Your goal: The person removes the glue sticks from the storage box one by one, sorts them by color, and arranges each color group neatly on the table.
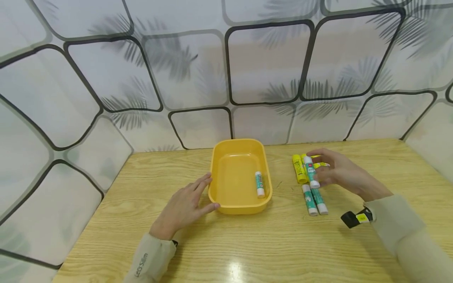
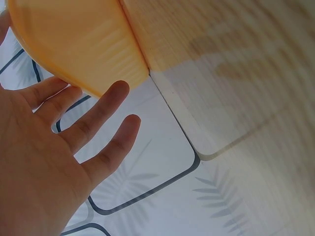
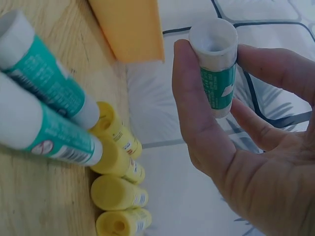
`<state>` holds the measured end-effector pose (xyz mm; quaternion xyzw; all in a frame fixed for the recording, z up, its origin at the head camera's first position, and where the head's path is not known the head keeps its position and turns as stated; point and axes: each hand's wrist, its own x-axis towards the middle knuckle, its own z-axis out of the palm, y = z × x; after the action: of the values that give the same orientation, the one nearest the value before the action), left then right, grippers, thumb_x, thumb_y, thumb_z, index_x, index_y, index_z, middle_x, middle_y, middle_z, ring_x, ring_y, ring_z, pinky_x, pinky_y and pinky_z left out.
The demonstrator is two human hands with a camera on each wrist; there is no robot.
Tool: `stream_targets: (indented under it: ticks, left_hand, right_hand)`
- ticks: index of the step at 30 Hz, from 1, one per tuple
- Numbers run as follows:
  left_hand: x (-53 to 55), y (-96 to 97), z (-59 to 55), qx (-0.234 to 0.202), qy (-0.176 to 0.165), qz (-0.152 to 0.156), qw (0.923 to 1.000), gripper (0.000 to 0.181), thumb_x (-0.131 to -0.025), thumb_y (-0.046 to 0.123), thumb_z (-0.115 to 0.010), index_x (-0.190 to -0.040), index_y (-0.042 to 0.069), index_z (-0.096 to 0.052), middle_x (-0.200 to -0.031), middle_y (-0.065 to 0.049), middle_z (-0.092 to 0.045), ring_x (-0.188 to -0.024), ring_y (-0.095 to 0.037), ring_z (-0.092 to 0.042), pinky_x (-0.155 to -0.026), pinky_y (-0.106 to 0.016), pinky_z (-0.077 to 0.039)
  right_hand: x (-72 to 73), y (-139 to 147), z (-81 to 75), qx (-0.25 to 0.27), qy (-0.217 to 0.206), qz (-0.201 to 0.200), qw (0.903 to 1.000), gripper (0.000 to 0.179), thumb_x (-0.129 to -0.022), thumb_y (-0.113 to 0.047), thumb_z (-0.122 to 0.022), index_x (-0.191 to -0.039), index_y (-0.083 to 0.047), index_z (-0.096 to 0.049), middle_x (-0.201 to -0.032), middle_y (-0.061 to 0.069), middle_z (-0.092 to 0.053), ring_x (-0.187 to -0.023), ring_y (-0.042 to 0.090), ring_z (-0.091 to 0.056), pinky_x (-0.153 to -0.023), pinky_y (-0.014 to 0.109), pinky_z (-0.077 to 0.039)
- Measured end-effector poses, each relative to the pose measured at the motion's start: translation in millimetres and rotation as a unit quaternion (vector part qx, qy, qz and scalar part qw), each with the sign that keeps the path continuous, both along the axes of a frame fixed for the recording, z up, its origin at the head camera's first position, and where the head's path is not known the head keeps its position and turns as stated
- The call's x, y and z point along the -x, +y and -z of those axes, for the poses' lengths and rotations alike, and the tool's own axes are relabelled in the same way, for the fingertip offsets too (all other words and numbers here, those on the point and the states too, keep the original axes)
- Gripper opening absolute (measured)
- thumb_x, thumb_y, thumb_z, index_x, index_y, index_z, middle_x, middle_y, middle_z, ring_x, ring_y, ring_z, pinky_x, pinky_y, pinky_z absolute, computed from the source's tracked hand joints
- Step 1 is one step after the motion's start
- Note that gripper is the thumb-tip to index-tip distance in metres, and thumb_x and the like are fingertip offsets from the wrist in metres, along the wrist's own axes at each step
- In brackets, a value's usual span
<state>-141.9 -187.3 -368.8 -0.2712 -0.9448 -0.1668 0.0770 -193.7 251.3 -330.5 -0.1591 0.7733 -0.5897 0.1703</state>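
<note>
My right hand pinches a green-and-white glue stick between thumb and fingers. It is raised off the table, over the other sticks in the head view. Two more green-and-white glue sticks lie side by side just in front. Behind them is a group of several yellow glue sticks, partly covered by the hand. My left hand has its fingers spread along the left side of a yellow plastic basin, fingertips right at the rim. One green-and-white glue stick lies inside the basin, near its right wall.
The wooden table runs back to a wall covering with dark outlines and leaf prints. The basin stands near the table's back edge. A black band with a yellow tag hangs at the right wrist.
</note>
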Motion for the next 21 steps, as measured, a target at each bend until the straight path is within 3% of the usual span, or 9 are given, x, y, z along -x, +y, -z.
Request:
stream_targets:
  ticks: [21]
  left_hand:
    - [0.0,0.3,0.2,0.002,0.001,-0.002,1.0,0.081,-0.096,0.055,-0.063,-0.15,-0.003,-0.045,-0.159,-0.014,-0.038,-0.134,-0.038,-0.05,-0.108,-0.054,-0.042]
  right_hand:
    - [-12.9,30,18.3,-0.06,-0.002,0.007,0.9982,0.08,-0.086,0.0,-0.067,-0.152,0.011,-0.022,-0.147,0.039,-0.027,-0.111,0.032,-0.057,-0.078,0.039,-0.06]
